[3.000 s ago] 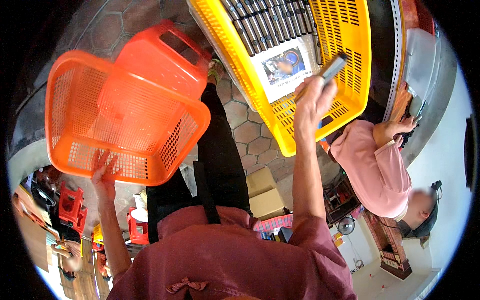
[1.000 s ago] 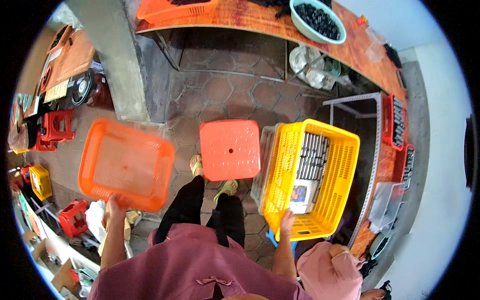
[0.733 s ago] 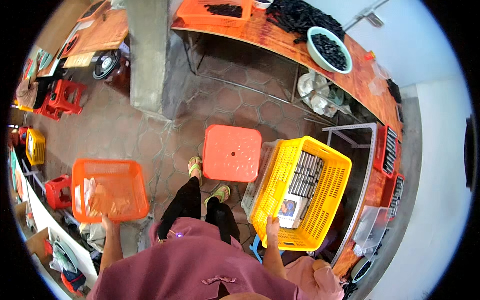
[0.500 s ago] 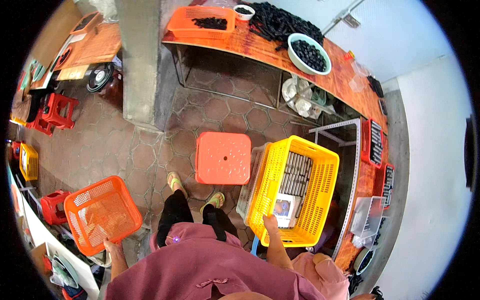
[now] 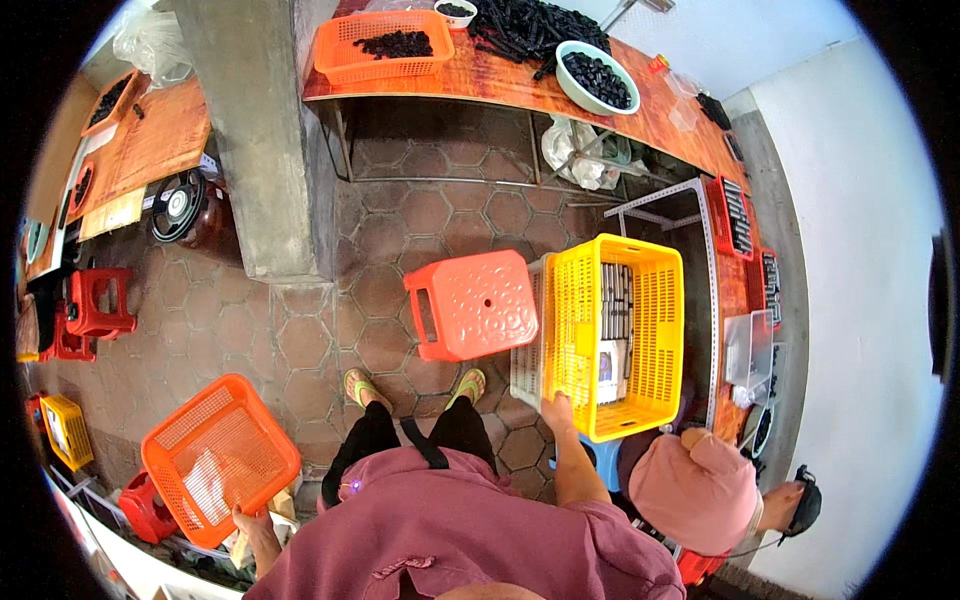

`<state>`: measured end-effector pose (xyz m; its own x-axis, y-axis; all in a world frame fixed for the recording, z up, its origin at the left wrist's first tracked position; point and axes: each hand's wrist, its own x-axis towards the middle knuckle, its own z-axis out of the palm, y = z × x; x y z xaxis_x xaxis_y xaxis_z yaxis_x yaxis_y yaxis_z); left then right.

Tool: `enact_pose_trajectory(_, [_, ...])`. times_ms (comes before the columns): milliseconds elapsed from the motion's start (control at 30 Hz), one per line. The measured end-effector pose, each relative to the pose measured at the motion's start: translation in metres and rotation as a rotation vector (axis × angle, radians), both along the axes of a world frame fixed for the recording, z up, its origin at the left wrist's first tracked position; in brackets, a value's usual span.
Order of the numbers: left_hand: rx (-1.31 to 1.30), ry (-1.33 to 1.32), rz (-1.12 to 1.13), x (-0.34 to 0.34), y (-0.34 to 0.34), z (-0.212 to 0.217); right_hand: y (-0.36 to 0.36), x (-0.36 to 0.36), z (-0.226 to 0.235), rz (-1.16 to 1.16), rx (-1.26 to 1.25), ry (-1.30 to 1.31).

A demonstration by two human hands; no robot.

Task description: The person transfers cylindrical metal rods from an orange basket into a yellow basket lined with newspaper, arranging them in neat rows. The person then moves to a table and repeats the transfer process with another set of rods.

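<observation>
My left hand [image 5: 254, 523] grips the rim of a shallow orange plastic basket [image 5: 166, 432] at its near right corner. Its mesh bottom bears nothing but a pale patch seen through or on it. To the right, my right hand [image 5: 558, 408] is closed on the near left corner of a deep yellow slatted crate [image 5: 655, 395]. Inside that crate lie rows of dark, silvery-edged bars [image 5: 617, 300] and a white printed sheet or box [image 5: 612, 370]. A pale crate [image 5: 526, 365] shows at the yellow one's left side. My fingertips are partly hidden at both rims.
An orange-red stool [image 5: 485, 305] stands ahead of my feet, left of the crates. A co-worker in pink [image 5: 695, 490] is close behind the yellow crate, beside a blue stool [image 5: 603, 462]. A concrete pillar [image 5: 250, 140] and a long table [image 5: 500, 80] with black pieces stand farther off.
My view has shifted, and the stool looks turned. The yellow crate sits more upright in view, with my right hand still on it. The orange basket stays in my left hand. More of the co-worker shows.
</observation>
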<state>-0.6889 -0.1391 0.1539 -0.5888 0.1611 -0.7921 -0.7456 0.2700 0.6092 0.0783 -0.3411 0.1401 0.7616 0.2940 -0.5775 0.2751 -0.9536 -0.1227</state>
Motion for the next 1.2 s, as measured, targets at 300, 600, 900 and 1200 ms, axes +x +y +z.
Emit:
enact_pose_trajectory(300, [0.22, -0.199, -0.43, 0.079, 0.109, 0.037, 0.124, -0.158, 0.018, 0.388, 0.228, 0.389])
enact_pose_trajectory(600, [0.343, -0.313, -0.661, 0.269, 0.147, 0.103, 0.243, -0.179, 0.115, -0.181, 0.735, 1.284])
enact_pose_trajectory(900, [0.324, -0.396, -0.913, 0.406, 0.141, 0.141, 0.22, -0.125, 0.11, -0.393, 1.099, 1.012])
enact_pose_trajectory(1200, [0.437, -0.196, -1.222, 0.429, 0.187, 0.153, 0.24, -0.122, 0.113, -0.611, 1.157, 1.192])
